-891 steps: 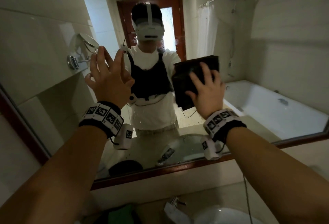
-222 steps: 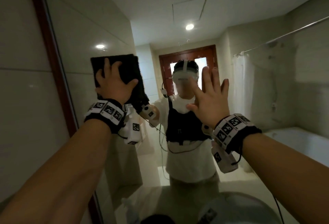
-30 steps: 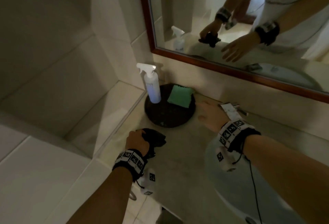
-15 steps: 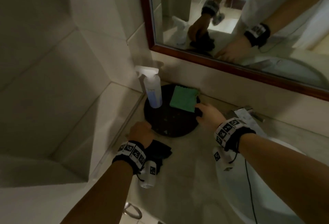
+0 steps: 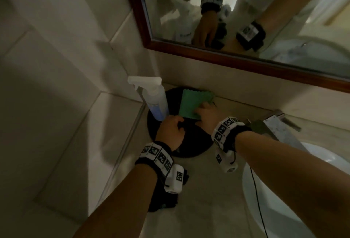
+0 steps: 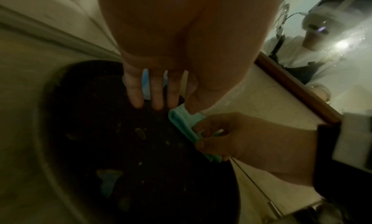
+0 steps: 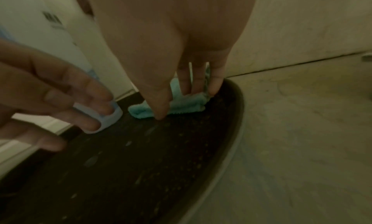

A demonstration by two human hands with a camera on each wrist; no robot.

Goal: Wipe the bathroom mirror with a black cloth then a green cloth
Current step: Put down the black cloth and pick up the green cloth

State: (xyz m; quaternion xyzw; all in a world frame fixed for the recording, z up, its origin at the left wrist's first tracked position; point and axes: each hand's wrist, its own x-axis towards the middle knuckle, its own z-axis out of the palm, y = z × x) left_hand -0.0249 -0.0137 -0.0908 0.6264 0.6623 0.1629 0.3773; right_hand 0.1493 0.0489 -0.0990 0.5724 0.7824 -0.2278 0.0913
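Observation:
The green cloth (image 5: 193, 103) lies folded on a round black tray (image 5: 189, 147) below the mirror (image 5: 255, 16). My right hand (image 5: 200, 113) pinches its near edge, fingers on top and thumb at the fold, as the left wrist view shows for the cloth (image 6: 181, 120) and the hand (image 6: 205, 136). My left hand (image 5: 178, 124) reaches over the tray with straight fingers (image 6: 136, 100) on its surface and holds nothing. The black cloth (image 5: 162, 200) lies crumpled on the counter under my left forearm.
A spray bottle (image 5: 155, 103) with blue liquid stands on the tray's left side, right beside my left hand. The tiled wall closes in on the left. A white basin (image 5: 284, 190) and tap (image 5: 280, 124) sit to the right.
My left hand let go of the black cloth, left it on the counter and moved forward onto the tray. My right hand reached the green cloth and took hold of its edge.

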